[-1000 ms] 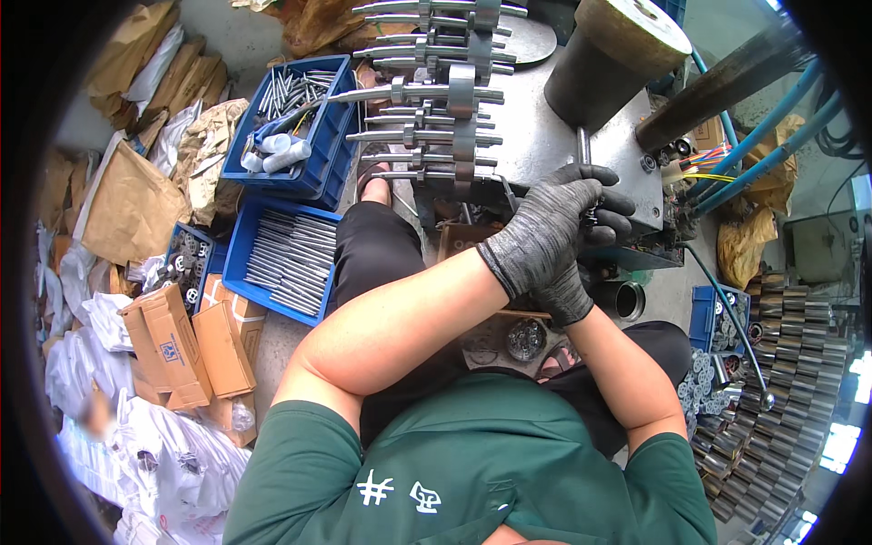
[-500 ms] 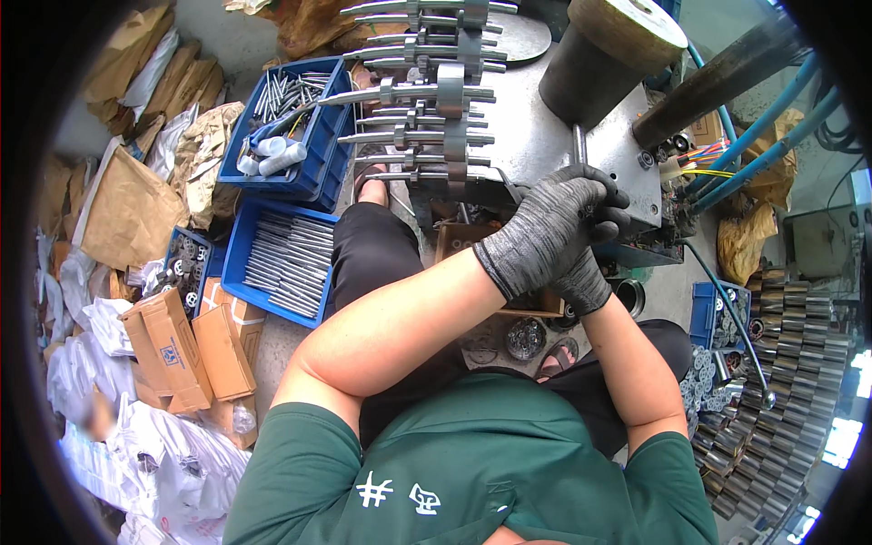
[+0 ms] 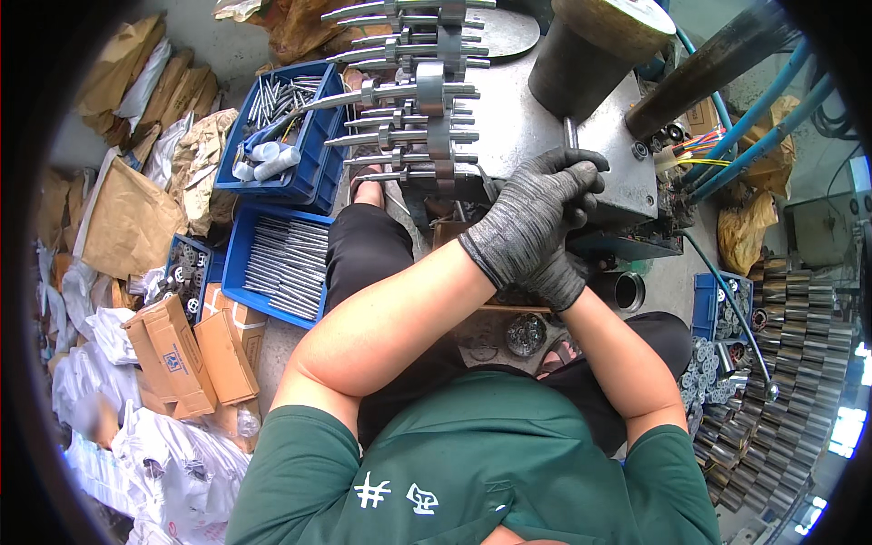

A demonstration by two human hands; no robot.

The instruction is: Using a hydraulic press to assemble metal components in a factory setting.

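Note:
Under the dark round press ram (image 3: 586, 68) stands a slim metal shaft (image 3: 570, 133), its upper end showing. The lower part is hidden by my gloves. My left hand (image 3: 531, 209), in a grey knit glove, closes around it at the near side of the steel press table (image 3: 509, 100). Pressed against it from below is my right hand (image 3: 561, 271), gloved alike, with curled fingertips showing beside the left palm. What the right fingers hold is hidden. Left of the hands, several shafts with round collars (image 3: 431, 89) lie in a row along the table.
Blue bins with shafts (image 3: 286, 259) and with pins and white bottles (image 3: 282, 150) stand at the left. Cardboard boxes (image 3: 173, 354) and plastic bags lie beyond. At the right are blue hoses (image 3: 763, 118), a thick steel column (image 3: 704, 77) and stacked metal cylinders (image 3: 790, 363).
The view has shifted slightly, so the table and parts appear further left. My hands stay together at the shaft; the left fingers look a little straighter.

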